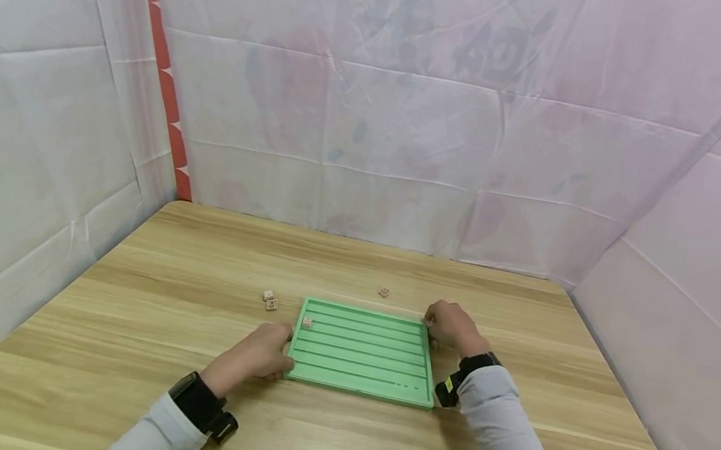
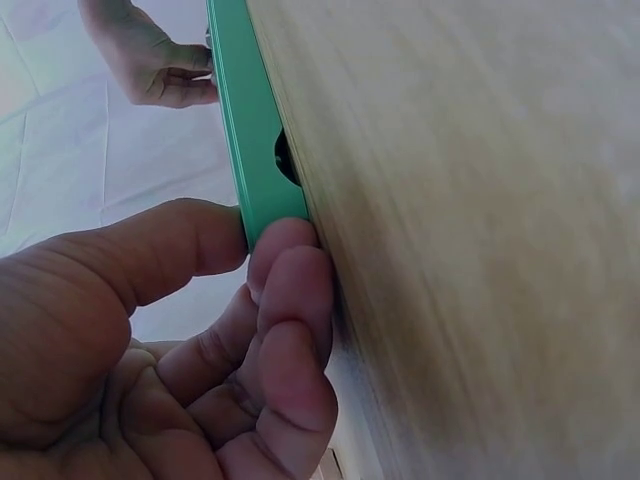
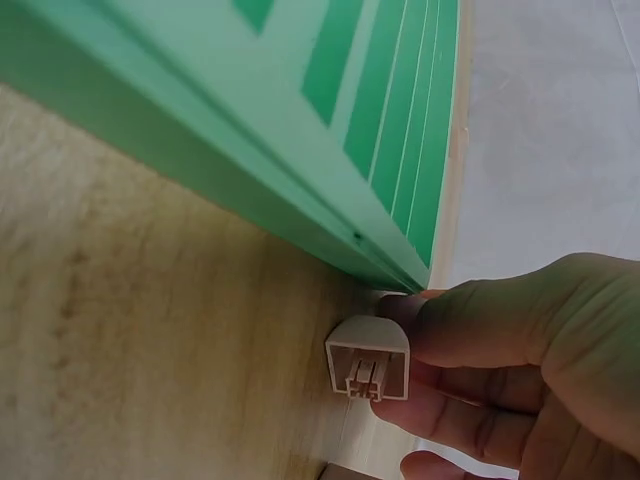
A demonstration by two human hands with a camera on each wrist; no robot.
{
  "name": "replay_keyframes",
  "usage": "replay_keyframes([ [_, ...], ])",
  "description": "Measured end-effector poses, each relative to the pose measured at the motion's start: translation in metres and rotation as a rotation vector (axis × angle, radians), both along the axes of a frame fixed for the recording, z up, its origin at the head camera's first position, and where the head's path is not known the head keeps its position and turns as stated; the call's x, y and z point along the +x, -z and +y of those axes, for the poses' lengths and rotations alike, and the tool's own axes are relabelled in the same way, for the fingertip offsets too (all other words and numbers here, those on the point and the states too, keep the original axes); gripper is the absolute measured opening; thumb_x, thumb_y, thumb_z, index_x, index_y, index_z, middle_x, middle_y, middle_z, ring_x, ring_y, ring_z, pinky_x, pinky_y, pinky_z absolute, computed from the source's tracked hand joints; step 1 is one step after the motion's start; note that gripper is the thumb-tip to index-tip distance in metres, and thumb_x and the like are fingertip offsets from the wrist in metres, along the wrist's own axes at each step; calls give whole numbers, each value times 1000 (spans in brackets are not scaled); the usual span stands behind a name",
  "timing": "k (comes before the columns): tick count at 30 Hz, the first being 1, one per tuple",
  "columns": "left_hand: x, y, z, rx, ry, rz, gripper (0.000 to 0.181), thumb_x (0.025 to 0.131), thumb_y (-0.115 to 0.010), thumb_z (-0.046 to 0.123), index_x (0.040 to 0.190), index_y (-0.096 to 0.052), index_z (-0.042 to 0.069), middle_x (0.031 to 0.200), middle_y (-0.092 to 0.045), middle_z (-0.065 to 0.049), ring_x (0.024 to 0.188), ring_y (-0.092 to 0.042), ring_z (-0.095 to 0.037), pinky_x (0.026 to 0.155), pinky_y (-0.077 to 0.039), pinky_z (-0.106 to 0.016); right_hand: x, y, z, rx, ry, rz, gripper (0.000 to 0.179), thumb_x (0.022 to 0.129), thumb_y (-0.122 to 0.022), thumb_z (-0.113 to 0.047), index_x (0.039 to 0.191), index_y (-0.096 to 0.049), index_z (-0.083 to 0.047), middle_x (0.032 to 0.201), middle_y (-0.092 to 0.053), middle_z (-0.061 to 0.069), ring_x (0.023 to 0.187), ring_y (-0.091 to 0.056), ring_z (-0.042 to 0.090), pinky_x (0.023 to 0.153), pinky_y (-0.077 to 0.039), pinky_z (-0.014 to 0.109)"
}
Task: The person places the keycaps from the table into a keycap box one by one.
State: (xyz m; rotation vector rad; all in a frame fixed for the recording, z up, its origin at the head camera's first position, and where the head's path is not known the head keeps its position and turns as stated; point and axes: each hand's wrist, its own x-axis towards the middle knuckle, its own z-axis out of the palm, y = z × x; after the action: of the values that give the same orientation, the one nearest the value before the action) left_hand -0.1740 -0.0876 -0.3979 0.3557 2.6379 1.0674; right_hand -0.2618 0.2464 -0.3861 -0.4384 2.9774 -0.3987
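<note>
A shallow green tray with long parallel slots (image 1: 358, 352) sits on the table. My left hand (image 1: 262, 351) grips its left side near the front; the left wrist view shows the thumb on the rim and the fingertips low against the edge. At the far right corner my right hand (image 1: 452, 326) pinches the tray with thumb and fingers. Right by those fingertips is a pale keycap (image 3: 370, 358), its hollow underside facing the right wrist camera; I cannot tell whether the fingers hold it. Another small keycap (image 1: 307, 322) rests in the tray's upper left.
Left of the tray's far corner, two small keycaps (image 1: 268, 294) lie close together on the wooden table (image 1: 201, 275). One more keycap (image 1: 384, 292) is behind the tray. White sheeting (image 1: 407, 129) hangs along the back and both sides.
</note>
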Motion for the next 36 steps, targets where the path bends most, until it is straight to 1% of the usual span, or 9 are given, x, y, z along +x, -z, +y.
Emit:
replay_keyframes([
  [4, 0, 0, 0, -5, -2, -1, 20, 77, -66, -4, 92, -54, -3, 59, -54, -7, 44, -54, -16, 40, -43, -26, 2, -1, -1, 6, 13, 3, 15, 87, -56, 3, 97, -67, 4, 92, -65, 17, 84, -61, 32, 73, -50, 44],
  [6, 0, 0, 0, -11, -1, 5, 19, 76, -66, -4, 91, -53, -3, 58, -54, -6, 44, -54, -16, 40, -43, -26, 2, -1, -1, 13, 20, 0, 14, 87, -56, 4, 96, -67, 4, 92, -65, 17, 82, -61, 31, 72, -50, 44],
  [10, 0, 0, 0, -16, 2, 15, 18, 76, -66, -4, 88, -53, -3, 57, -54, -6, 43, -54, -16, 40, -43, -26, 3, -4, -3, 20, 26, 0, 11, 87, -57, 3, 91, -67, 4, 84, -64, 14, 74, -60, 26, 68, -50, 42],
  [14, 0, -1, 1, -23, 3, 9, 18, 76, -66, -4, 87, -52, -2, 57, -54, -6, 44, -54, -15, 40, -43, -26, 4, -5, -3, 16, 28, 2, 11, 87, -57, 4, 85, -67, 3, 75, -62, 9, 64, -56, 20, 61, -47, 37],
  [19, 0, -1, 1, -31, -1, -1, 18, 77, -67, -4, 87, -52, -2, 57, -54, -6, 44, -54, -15, 40, -43, -26, 5, -5, -3, 6, 24, 4, 13, 87, -55, 5, 82, -67, 2, 69, -59, 7, 58, -52, 18, 57, -43, 35],
  [29, -1, 2, 0, -8, 16, -6, 19, 77, -66, -3, 91, -53, -4, 58, -54, -6, 44, -54, -15, 40, -44, -26, 4, -1, 1, -6, 30, 17, 11, 87, -57, 3, 82, -67, 1, 70, -60, 7, 59, -53, 18, 59, -46, 36],
  [32, -2, 3, 0, -2, 18, -3, 19, 78, -66, -3, 91, -52, -4, 57, -54, -6, 44, -53, -15, 40, -43, -26, 5, -1, 2, -24, 28, 30, 10, 87, -57, 2, 81, -65, 0, 70, -59, 7, 58, -51, 18, 57, -44, 35],
  [36, -2, 3, 0, -1, 16, -7, 19, 78, -66, -2, 90, -51, -3, 58, -54, -6, 44, -54, -15, 40, -43, -26, 4, -3, 2, -62, 8, 59, 7, 87, -57, 1, 84, -64, 2, 74, -59, 9, 61, -52, 20, 59, -44, 37],
])
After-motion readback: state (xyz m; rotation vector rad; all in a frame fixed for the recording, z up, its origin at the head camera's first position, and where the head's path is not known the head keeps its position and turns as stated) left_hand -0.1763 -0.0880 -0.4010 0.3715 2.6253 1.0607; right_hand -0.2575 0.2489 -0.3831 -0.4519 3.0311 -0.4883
